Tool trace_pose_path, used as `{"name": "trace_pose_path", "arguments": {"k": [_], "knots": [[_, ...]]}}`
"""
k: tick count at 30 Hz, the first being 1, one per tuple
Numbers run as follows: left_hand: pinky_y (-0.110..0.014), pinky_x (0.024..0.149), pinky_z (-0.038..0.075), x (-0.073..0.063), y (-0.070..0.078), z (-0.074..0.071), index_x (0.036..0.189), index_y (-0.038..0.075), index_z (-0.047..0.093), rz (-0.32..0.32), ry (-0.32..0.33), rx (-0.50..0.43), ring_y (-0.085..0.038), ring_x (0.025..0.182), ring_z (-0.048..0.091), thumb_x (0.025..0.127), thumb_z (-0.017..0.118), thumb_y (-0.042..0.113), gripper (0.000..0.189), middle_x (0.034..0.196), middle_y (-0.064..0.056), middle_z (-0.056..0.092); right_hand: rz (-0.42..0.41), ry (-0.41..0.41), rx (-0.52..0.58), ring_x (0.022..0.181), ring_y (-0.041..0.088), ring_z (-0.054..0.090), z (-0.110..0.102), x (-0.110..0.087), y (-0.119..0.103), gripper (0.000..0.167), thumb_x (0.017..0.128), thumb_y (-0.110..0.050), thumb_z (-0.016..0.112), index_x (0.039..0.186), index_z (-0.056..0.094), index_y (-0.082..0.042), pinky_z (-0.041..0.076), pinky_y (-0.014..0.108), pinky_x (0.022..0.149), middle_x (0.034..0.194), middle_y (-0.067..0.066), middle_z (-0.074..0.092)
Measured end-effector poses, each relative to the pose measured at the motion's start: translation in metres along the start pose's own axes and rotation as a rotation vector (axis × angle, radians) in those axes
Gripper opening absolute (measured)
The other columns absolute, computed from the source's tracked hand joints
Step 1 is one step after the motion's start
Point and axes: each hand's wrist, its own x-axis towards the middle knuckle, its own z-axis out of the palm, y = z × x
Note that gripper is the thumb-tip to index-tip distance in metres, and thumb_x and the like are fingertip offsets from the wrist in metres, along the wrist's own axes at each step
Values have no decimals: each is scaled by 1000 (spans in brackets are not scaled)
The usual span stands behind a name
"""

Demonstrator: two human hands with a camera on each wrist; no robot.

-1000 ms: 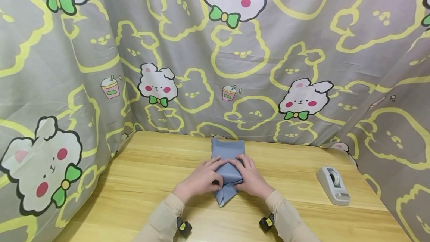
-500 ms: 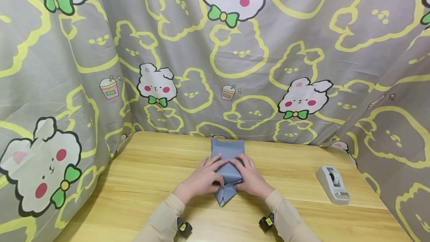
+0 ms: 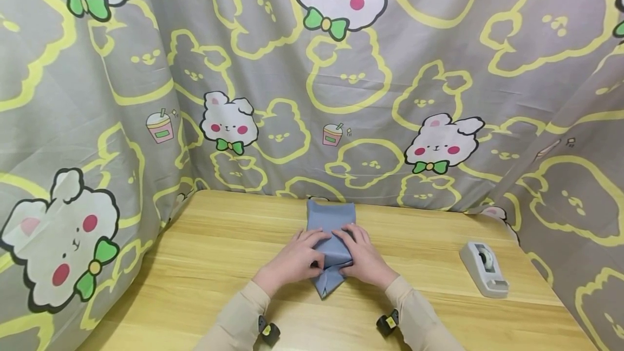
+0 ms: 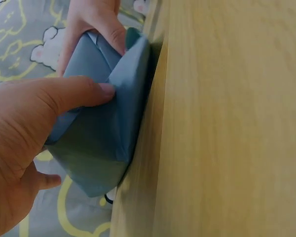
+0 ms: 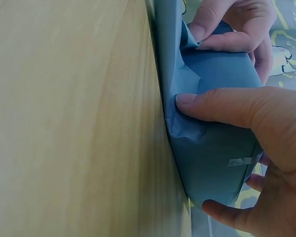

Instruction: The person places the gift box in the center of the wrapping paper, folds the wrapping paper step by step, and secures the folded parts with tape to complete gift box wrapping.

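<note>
A parcel wrapped in blue-grey paper lies on the table, its near end drawn into a pointed flap. My left hand lies over the parcel's left side. In the right wrist view, that hand's thumb and finger pinch a fold of the wrapping paper. From the right, my right hand holds the parcel, with its thumb pressing the folded end and the other fingers over the top. A short strip of clear tape sticks to the paper. What the parcel contains is hidden.
A light grey tape dispenser with a roll stands at the right of the wooden table. A grey curtain with yellow outlines and white rabbits hangs behind and at both sides. Each sleeve has a small black device at the wrist.
My left index finger has shifted very slightly along the top of the parcel, and the pointed flap has moved a touch. The right hand keeps its place.
</note>
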Motion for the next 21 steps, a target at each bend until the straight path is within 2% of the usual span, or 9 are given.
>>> {"name": "trace_pose_path", "arguments": {"k": [5,11,14,16,19,21], "knots": [[-65,108,35,2,3,2,66,29,60,-14,17,47,-30,140,41,80,77,31,22,144,-2,51,8,-10,-2,142,38,25,-1,0,0,89,71,-24,88,146,41,-22,37,53,111,148,11,34],[-62,108,36,3,4,4,76,21,46,-40,38,48,-27,139,43,79,80,34,37,142,0,53,4,-3,5,142,38,25,-2,-1,-1,87,71,-22,87,145,43,-21,37,54,110,147,12,35],[-59,106,40,5,4,6,87,20,45,-68,58,37,-24,134,48,78,81,35,40,138,0,54,6,0,0,142,38,26,-1,-1,-1,86,71,-25,87,145,43,-21,38,53,110,147,12,35],[-55,103,44,6,4,8,102,20,48,-88,69,34,-23,130,50,78,81,36,43,135,-1,53,12,1,-6,142,37,26,-1,-1,-2,86,72,-27,86,146,43,-21,38,52,110,147,11,35],[-47,98,49,8,3,10,124,19,49,-113,79,17,-22,124,51,78,81,37,59,132,-3,51,18,13,-27,142,37,27,-1,0,-4,84,73,-33,86,145,44,-21,39,52,109,146,11,37],[-44,95,50,8,3,10,133,18,47,-122,79,-7,-22,124,50,78,81,35,67,133,-4,50,23,24,-50,141,38,29,-1,0,-7,83,73,-38,85,144,45,-20,41,53,106,145,12,38]]}}
